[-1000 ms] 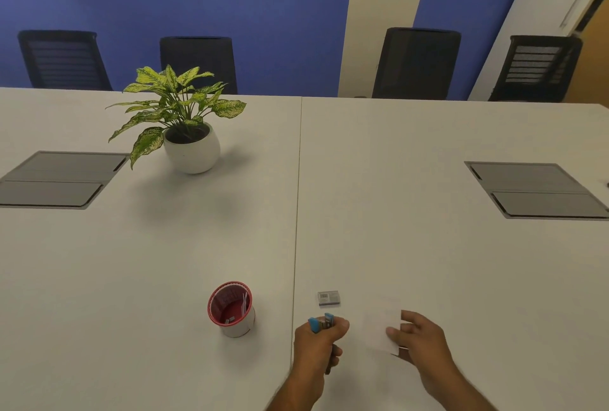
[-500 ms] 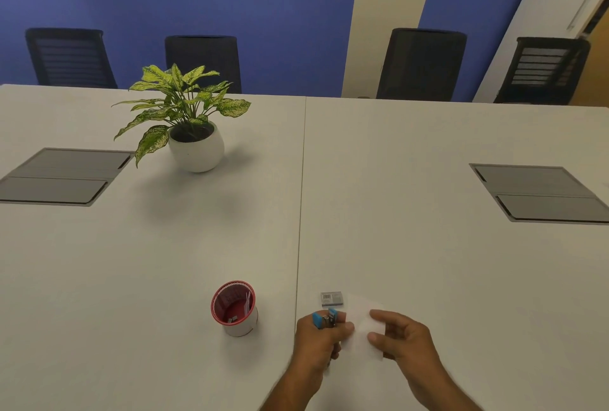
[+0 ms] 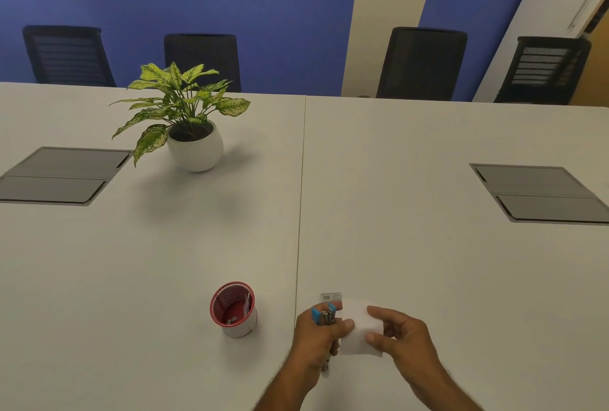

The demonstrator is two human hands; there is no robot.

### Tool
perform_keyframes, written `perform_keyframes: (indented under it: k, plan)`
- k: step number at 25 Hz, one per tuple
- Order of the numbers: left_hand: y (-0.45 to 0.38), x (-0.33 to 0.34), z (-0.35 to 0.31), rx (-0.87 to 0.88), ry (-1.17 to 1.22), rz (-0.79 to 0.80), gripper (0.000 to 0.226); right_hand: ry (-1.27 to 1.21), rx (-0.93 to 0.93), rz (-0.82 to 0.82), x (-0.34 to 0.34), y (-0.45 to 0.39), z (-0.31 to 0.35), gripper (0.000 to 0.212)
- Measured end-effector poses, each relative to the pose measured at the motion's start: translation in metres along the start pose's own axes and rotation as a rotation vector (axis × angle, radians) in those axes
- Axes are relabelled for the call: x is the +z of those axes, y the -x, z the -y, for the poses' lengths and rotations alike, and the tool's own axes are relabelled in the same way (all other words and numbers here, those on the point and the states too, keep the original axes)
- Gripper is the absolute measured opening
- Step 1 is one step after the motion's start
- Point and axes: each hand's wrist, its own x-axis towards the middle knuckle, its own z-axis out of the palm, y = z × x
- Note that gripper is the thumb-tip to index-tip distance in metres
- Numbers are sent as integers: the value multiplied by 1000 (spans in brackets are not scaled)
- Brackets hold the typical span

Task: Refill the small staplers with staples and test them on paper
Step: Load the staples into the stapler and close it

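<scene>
The left hand (image 3: 316, 336) is curled tight round the blue stapler (image 3: 323, 313), mouth up. The right hand (image 3: 400, 333) pinches the paper (image 3: 357, 331) and holds it against that mouth, probably for a test. The staple box (image 3: 331, 296) lies just beyond the stapler, the cup (image 3: 234, 310) off to its left.

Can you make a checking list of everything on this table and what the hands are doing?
Surface: white table, two halves, seam down the middle.
Job's things: blue stapler in left hand; paper held by right hand beside it; staple box just behind.
Clutter: red cup with small bits inside; potted plant.
Grippers: both hands gripping.
Cables: nothing seen; two closed grey hatches.
Surroundings: four black chairs, blue wall.
</scene>
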Motion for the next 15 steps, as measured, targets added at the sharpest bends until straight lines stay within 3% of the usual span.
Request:
perform_keyframes:
  k: [3, 9, 15]
  plan:
    - [0, 2, -1, -3, 29, -14, 33, -4, 15, -15, 1, 0, -1, 44]
    - [4, 3, -4, 17, 58, -30, 41, 383, -60, -22, 2, 6, 2, 40]
    - [5, 4, -5, -2, 68, -15, 37, 549, -119, -52, 3, 8, 5, 22]
